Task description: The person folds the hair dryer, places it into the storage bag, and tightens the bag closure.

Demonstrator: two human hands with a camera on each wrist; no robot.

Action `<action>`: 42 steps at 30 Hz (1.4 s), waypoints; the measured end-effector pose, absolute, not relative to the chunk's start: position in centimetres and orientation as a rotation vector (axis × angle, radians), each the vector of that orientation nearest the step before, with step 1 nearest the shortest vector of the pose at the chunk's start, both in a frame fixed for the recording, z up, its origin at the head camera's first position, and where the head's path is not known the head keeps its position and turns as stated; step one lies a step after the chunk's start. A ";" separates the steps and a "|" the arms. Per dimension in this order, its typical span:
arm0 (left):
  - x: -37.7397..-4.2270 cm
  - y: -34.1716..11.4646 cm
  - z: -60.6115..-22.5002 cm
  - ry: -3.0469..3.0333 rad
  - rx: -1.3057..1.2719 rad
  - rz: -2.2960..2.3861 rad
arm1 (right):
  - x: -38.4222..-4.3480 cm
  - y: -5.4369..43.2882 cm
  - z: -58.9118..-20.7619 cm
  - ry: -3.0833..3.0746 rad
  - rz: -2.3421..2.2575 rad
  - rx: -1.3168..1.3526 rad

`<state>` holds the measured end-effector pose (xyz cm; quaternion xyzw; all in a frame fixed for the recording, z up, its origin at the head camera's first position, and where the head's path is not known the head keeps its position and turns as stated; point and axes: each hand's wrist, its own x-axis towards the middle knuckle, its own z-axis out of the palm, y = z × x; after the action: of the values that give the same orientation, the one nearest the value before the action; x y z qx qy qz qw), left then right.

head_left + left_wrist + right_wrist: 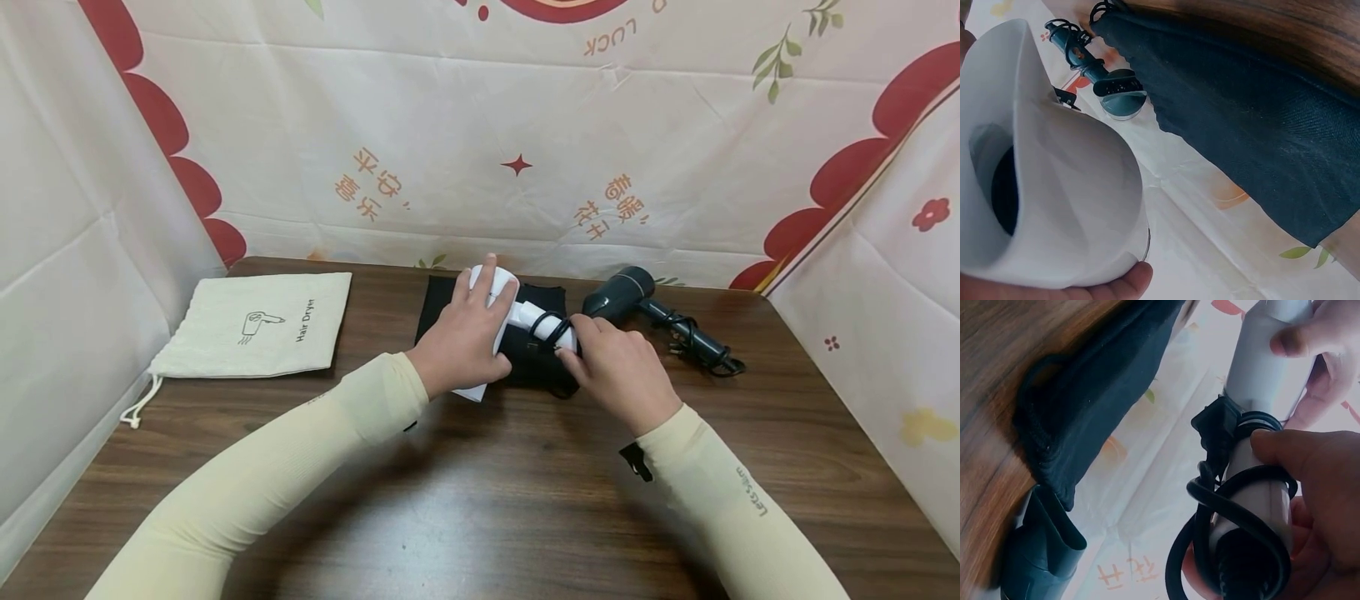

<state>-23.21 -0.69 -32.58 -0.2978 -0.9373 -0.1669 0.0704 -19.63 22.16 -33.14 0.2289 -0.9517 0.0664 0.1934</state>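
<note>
Both hands hold a white hair dryer over a black drawstring bag at the back middle of the table. My left hand grips the barrel, fingers spread over it; in the left wrist view the flared white nozzle faces the camera, a fingertip under it. My right hand grips the handle, where a black cord is looped. In the right wrist view the plug sticks out beside the handle, with my right thumb just below it.
At the back right lies a dark teal hair dryer with its cord wound on its handle. A cream drawstring bag printed "Hair Dryer" lies flat at the left. A patterned cloth hangs behind the wooden table.
</note>
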 end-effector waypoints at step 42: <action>-22.9 -0.2 -32.2 -2.849 -0.803 -0.482 | -19.5 20.9 -32.8 -2.697 0.213 0.531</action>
<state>-22.93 -0.20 -32.16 -0.2669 -0.9476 -0.1604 0.0712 -19.52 20.94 -32.82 0.1890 -0.9602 0.0760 0.1911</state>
